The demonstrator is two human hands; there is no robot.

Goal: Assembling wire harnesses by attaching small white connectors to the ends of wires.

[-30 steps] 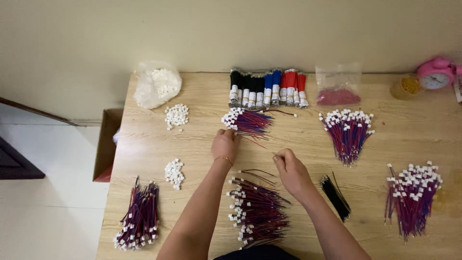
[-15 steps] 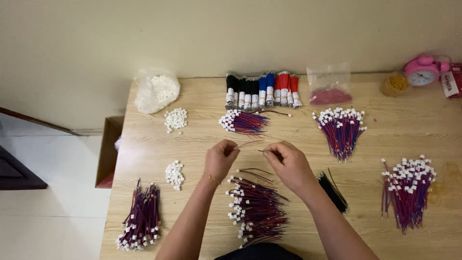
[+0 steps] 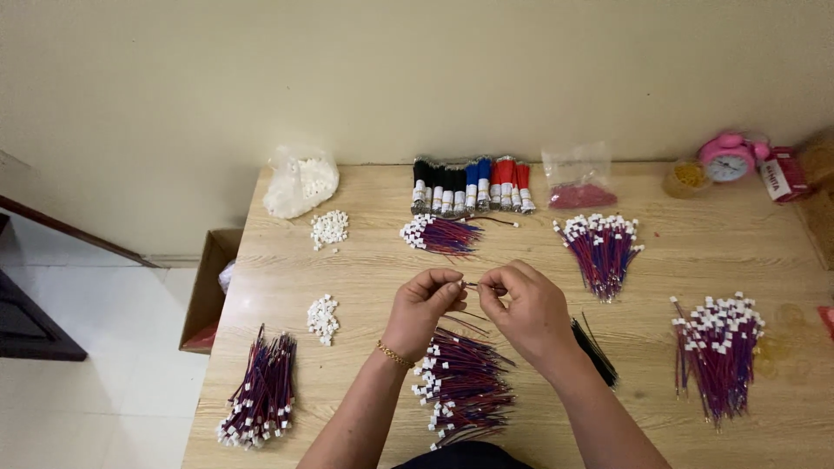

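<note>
My left hand (image 3: pixel 424 306) and my right hand (image 3: pixel 526 308) meet above the middle of the wooden table (image 3: pixel 365 269). Between their fingertips they pinch a thin red-and-blue wire piece (image 3: pixel 473 285). Whether a white connector is on its end is too small to tell. Just below the hands lies a heap of red-blue wires with white connectors (image 3: pixel 460 386). A small pile of loose white connectors (image 3: pixel 322 317) lies to the left of my left hand. Black cable ties (image 3: pixel 595 352) lie beside my right wrist.
More wire bundles lie at front left (image 3: pixel 261 395), at back middle (image 3: pixel 439 234), at right middle (image 3: pixel 601 247) and at far right (image 3: pixel 717 347). At the back are a white bag of connectors (image 3: pixel 300 182), another connector pile (image 3: pixel 329 228), taped wire rolls (image 3: pixel 473 184), a clear bag (image 3: pixel 578 178), a pink clock (image 3: pixel 725 158). A cardboard box (image 3: pixel 208 287) stands on the floor to the left.
My left hand moved back from the far wire bundle toward the middle. Both hands came together and now pinch one wire piece between them.
</note>
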